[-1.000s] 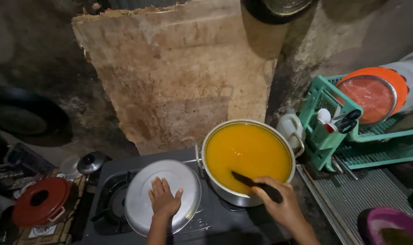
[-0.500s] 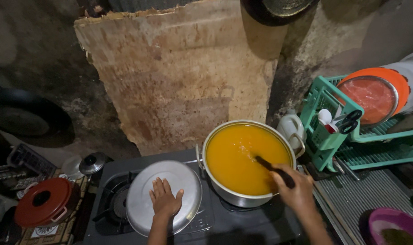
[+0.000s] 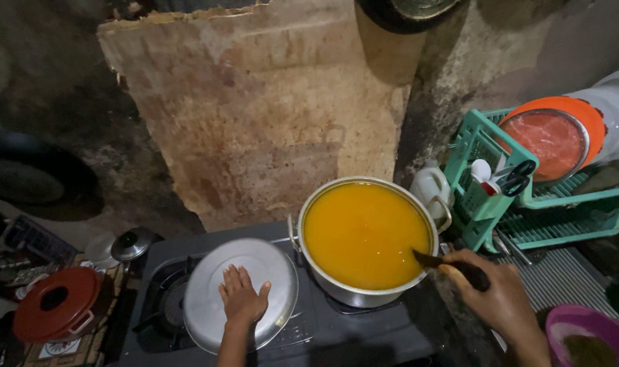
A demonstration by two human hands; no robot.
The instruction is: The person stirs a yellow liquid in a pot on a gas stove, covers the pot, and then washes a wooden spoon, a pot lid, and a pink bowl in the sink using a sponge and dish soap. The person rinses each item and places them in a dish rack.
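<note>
A: Status on your left hand (image 3: pixel 241 298)?
B: Flat, fingers spread, palm down on the round metal lid (image 3: pixel 241 293). The lid lies over the left burner of the stove (image 3: pixel 323 333).
A: Right hand (image 3: pixel 497 297)?
B: Closed around a dark utensil handle (image 3: pixel 455 267). The tip dips into the orange liquid at the pot's right rim.
A: Pot position?
B: The steel pot (image 3: pixel 367 241) sits on the right burner, just beside the lid, nearly full.
A: Surroundings?
B: Green dish rack (image 3: pixel 527 204) to your right with an orange-rimmed lid in it. Red pot (image 3: pixel 56 311) far left, pink bowl (image 3: pixel 585 336) bottom right.
</note>
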